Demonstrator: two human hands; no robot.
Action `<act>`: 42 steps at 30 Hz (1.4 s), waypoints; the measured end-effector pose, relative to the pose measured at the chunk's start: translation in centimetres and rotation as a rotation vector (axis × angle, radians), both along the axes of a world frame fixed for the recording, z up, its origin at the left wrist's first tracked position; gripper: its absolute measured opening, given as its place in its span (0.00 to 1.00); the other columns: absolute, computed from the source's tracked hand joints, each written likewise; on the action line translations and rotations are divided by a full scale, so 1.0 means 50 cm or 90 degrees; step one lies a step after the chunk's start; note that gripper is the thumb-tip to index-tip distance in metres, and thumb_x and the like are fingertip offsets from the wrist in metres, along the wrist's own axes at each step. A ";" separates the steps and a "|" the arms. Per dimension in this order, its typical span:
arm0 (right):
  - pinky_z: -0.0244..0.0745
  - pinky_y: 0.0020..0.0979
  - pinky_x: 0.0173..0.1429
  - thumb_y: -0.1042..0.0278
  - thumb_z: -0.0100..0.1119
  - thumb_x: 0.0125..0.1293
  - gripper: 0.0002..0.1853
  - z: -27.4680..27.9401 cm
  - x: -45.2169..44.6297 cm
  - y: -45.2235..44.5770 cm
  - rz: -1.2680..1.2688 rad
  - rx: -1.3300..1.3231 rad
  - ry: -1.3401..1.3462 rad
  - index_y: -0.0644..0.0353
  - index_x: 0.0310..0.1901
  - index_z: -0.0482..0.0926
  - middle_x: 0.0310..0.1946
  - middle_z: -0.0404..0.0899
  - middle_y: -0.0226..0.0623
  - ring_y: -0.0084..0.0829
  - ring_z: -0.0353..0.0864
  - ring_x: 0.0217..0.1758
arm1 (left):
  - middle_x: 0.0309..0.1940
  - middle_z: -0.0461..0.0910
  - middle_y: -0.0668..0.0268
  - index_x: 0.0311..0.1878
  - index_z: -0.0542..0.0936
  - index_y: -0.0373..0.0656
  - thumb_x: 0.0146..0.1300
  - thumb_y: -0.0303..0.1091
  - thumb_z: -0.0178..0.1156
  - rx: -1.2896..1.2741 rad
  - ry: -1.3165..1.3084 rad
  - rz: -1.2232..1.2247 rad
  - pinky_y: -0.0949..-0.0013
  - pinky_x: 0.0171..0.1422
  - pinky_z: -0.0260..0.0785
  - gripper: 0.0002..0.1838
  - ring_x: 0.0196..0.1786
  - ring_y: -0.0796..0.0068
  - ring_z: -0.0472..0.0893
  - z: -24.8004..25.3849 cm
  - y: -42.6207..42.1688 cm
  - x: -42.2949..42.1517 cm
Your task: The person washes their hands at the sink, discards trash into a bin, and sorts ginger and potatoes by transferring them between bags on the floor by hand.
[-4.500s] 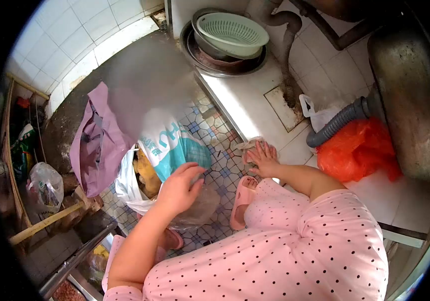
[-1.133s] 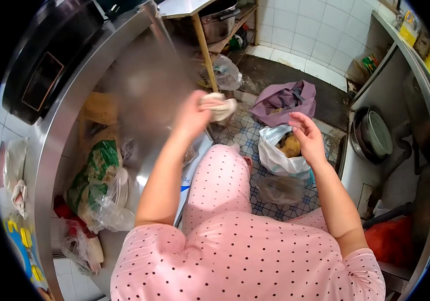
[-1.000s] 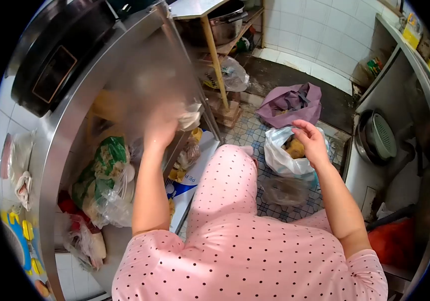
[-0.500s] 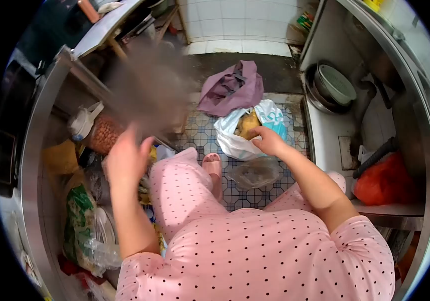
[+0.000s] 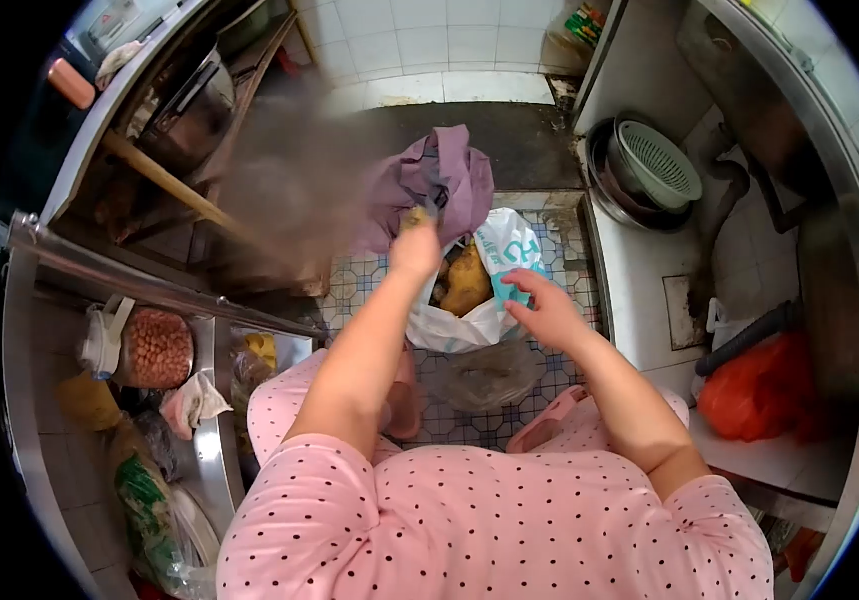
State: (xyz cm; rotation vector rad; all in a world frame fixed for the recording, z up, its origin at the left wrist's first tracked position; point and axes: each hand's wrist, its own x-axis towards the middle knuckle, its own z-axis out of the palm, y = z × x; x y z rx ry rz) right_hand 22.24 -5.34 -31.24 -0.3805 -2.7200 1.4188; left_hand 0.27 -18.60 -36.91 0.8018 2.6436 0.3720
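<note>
My left hand (image 5: 416,248) reaches forward over the purple cloth bag (image 5: 464,175). Its fingers are closed round a small yellow-brown lump that looks like a potato (image 5: 417,216), partly hidden by the hand and the cloth. Closer to me, a white and turquoise plastic bag (image 5: 449,333) stands opened on the tiled floor, with yellow-brown potatoes (image 5: 467,282) inside. My right hand (image 5: 546,308) is at that bag's right edge, fingers apart and holding nothing. A clear crumpled plastic bag (image 5: 494,378) lies on the floor just in front of me.
At left, an open cabinet door (image 5: 149,270) has a rack with a jar of peanuts (image 5: 156,348) and a cloth (image 5: 192,403). Basins and a green colander (image 5: 657,165) stand on the right, above a red plastic bag (image 5: 767,388). A grey blur covers the upper left middle.
My left hand has swung from beside the peanut jar to the purple bag, with a yellow-brown lump in it. My right hand has shifted slightly off the potatoes. The view has tilted.
</note>
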 end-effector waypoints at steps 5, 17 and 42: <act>0.73 0.29 0.48 0.61 0.60 0.63 0.23 -0.068 -0.022 0.056 -0.179 -0.298 0.003 0.56 0.59 0.73 0.46 0.80 0.40 0.27 0.79 0.46 | 0.38 0.77 0.58 0.51 0.78 0.46 0.51 0.25 0.56 0.090 0.200 -0.269 0.58 0.49 0.72 0.21 0.44 0.56 0.78 -0.054 0.004 0.108; 0.73 0.32 0.51 0.60 0.60 0.62 0.24 -0.085 -0.032 0.030 -0.124 -0.220 -0.017 0.58 0.58 0.73 0.49 0.78 0.39 0.33 0.78 0.50 | 0.40 0.76 0.56 0.59 0.74 0.45 0.60 0.34 0.57 0.022 0.043 -0.434 0.58 0.50 0.71 0.22 0.46 0.54 0.77 0.006 -0.030 0.051; 0.42 0.48 0.75 0.24 0.33 0.62 0.44 -0.069 -0.380 0.089 0.286 0.665 -0.642 0.58 0.58 0.76 0.60 0.72 0.44 0.47 0.59 0.70 | 0.61 0.69 0.60 0.62 0.70 0.57 0.68 0.37 0.42 -0.024 0.028 -0.169 0.50 0.67 0.56 0.20 0.66 0.60 0.67 -0.446 0.111 -0.309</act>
